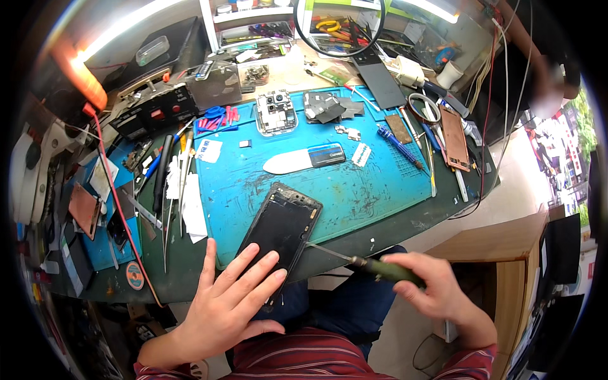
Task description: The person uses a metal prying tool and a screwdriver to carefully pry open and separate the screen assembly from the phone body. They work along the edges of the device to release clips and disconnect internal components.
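Observation:
A black phone frame [282, 225] lies tilted across the front edge of the blue work mat [354, 209]. Spread flat over its lower part is my left hand [237, 301], fingers apart, pressing on the surface. My right hand [437, 285] is closed round the handle of a green-handled screwdriver [389, 271]. Its thin metal shaft points left, and the tip meets the right side edge of the frame. Behind the frame on the mat lies a white and blue pry tool [304, 158] with a rounded blade.
Farther back are a clear tray with phone parts [277, 114], a pile of black pieces [332, 106] and a blue precision screwdriver [402, 147]. Tweezers and pens [171, 171] line the left side. A round magnifier [339, 54] hangs above. A red cable [120, 209] crosses at left.

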`<act>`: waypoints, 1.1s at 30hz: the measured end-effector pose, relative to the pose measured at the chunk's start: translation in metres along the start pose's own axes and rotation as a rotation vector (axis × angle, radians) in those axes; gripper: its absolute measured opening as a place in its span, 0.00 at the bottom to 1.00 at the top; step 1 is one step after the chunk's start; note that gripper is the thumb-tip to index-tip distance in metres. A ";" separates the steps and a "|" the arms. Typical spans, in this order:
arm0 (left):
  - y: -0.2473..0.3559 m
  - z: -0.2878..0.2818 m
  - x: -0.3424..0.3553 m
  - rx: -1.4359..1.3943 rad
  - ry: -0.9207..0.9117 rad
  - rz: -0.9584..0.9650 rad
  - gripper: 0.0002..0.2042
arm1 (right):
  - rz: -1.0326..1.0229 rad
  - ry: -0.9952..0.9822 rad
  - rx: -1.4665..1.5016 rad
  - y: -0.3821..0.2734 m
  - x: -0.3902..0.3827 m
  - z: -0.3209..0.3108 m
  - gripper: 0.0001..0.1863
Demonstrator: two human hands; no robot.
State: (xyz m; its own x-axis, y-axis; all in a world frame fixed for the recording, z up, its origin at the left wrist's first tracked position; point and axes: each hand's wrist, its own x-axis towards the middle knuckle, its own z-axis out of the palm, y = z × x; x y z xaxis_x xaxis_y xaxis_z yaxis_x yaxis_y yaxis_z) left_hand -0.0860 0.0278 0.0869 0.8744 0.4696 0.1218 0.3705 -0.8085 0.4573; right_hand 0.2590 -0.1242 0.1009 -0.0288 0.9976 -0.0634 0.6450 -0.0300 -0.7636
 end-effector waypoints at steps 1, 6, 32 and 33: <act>0.003 -0.003 0.001 0.032 0.107 0.039 0.40 | 0.091 -0.089 0.154 -0.005 -0.003 0.006 0.24; 0.042 0.016 -0.003 -0.930 0.211 -0.157 0.29 | 0.178 -0.360 0.709 -0.020 -0.013 0.052 0.22; 0.071 0.110 -0.002 -1.786 0.058 -0.102 0.12 | 0.127 -0.419 1.268 -0.006 -0.048 0.108 0.16; 0.073 0.109 -0.001 -1.816 0.070 -0.122 0.11 | 0.096 -0.361 1.101 -0.007 -0.049 0.107 0.16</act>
State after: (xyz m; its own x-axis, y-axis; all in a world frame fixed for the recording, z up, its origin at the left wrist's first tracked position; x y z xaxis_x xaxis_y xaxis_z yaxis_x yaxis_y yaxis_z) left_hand -0.0259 -0.0701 0.0240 0.8407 0.5407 0.0289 -0.3798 0.5509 0.7431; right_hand 0.1736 -0.1800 0.0407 -0.3461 0.9176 -0.1953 -0.3515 -0.3198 -0.8799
